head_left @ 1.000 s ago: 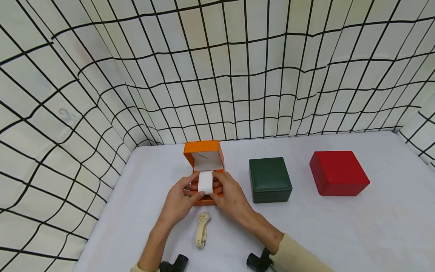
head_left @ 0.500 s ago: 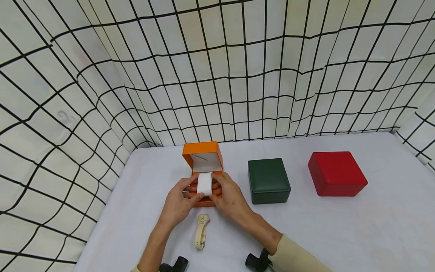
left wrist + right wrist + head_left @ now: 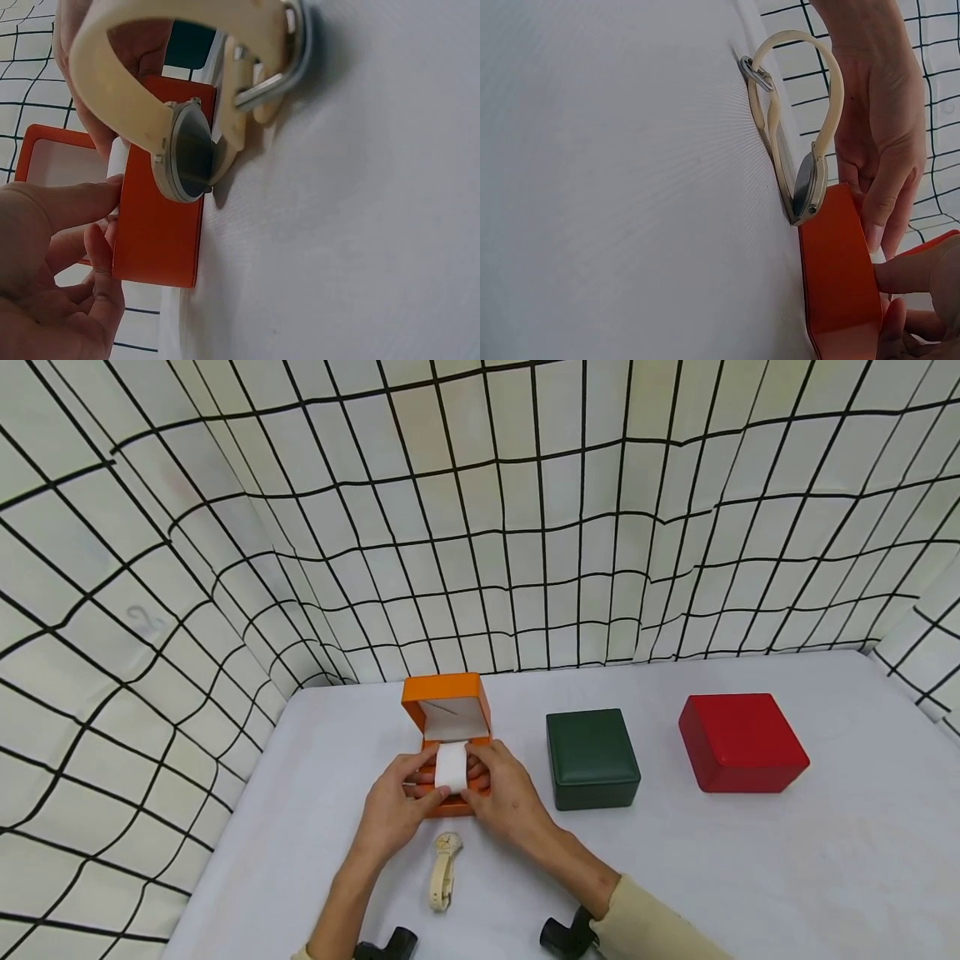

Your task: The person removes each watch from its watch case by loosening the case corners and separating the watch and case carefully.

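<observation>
An orange watch box (image 3: 447, 685) stands with its lid raised, its pale lining showing. In its base sits a white watch cushion (image 3: 451, 768), which my left hand (image 3: 395, 795) pinches at the left side and my right hand (image 3: 512, 793) at the right side, thumbs toward the front edge. The fingers partly cover the box's inside. Nearer to me, between the forearms, a cream wristwatch (image 3: 443, 870) lies on the white tabletop with its strap buckled into a loop. It looms large before the orange box front (image 3: 154, 225) in the left wrist view.
A closed green box (image 3: 594, 758) stands right of the orange one, and a closed red box (image 3: 744, 742) is farther right. Black netting over white cloth (image 3: 525, 552) rises behind the table and along its left side. Dark wrist-camera mounts (image 3: 567, 937) sit at both wrists.
The head view has shifted very slightly. Both hands stay in the same place on the cushion, and the boxes and wristwatch have not moved.
</observation>
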Tool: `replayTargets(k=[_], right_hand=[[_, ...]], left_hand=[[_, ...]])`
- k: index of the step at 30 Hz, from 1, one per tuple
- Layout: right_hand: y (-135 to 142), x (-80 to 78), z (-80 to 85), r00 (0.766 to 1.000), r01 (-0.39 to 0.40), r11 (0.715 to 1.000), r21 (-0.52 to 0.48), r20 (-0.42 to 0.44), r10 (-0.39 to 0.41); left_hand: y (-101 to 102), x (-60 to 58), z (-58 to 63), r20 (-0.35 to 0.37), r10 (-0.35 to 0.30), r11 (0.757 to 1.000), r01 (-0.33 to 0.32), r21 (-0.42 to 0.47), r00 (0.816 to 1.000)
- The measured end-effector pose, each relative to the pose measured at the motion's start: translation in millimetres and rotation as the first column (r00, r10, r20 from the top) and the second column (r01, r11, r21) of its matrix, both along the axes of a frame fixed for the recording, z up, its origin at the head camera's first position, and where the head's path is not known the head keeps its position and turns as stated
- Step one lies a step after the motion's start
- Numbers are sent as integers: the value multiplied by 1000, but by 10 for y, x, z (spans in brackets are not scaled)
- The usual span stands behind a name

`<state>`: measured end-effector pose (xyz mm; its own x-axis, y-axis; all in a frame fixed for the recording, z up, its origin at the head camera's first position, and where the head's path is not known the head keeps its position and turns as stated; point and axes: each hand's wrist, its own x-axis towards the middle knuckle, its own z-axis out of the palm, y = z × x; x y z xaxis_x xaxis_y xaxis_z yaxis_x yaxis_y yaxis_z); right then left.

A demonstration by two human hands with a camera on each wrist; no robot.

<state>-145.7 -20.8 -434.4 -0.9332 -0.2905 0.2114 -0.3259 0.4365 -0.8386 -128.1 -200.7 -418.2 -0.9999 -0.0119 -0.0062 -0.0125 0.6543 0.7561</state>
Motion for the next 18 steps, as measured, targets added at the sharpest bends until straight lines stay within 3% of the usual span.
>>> replayTargets(k=[18], right_hand=[[-7, -31, -16, 999, 2, 1000, -19, 33, -2]], left_hand=[[15, -31, -14, 23, 11, 999, -12, 40, 1000]])
